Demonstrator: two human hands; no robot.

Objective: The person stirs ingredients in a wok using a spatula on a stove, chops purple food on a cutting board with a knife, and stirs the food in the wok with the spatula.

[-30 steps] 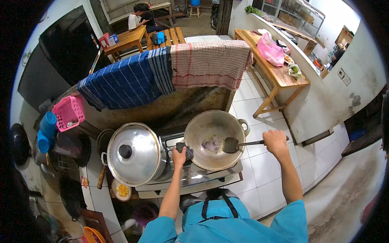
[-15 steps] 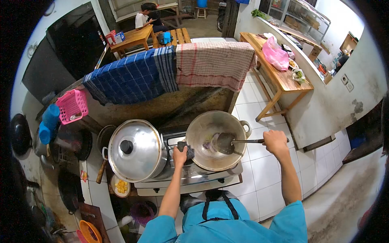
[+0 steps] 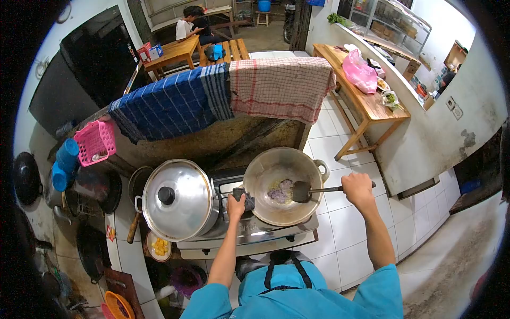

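A wide metal wok (image 3: 260, 165) sits on the right side of the gas stove (image 3: 249, 234). My left hand (image 3: 235, 206) grips a dark folded cloth (image 3: 245, 199) pressed at the wok's left handle, which the cloth hides. In my right hand (image 3: 357, 188) is the handle of a metal spatula (image 3: 302, 192); its blade rests inside the wok, on the right. Just left of the blade, purplish chopped food (image 3: 280, 191) lies in a small heap on the wok's bottom, with a little yellowish oil around it.
A large lidded pot (image 3: 183, 212) stands on the stove's left side. Yellow pieces fill a small bowl (image 3: 159, 246) below it. Cloths (image 3: 281, 85) hang over the low wall behind. Beyond are a wooden table (image 3: 366, 101) and a seated person (image 3: 187, 26).
The spatula blade has shifted slightly right, from over the food to beside it, so more of the purplish food shows. My left hand stays at the wok's left side.
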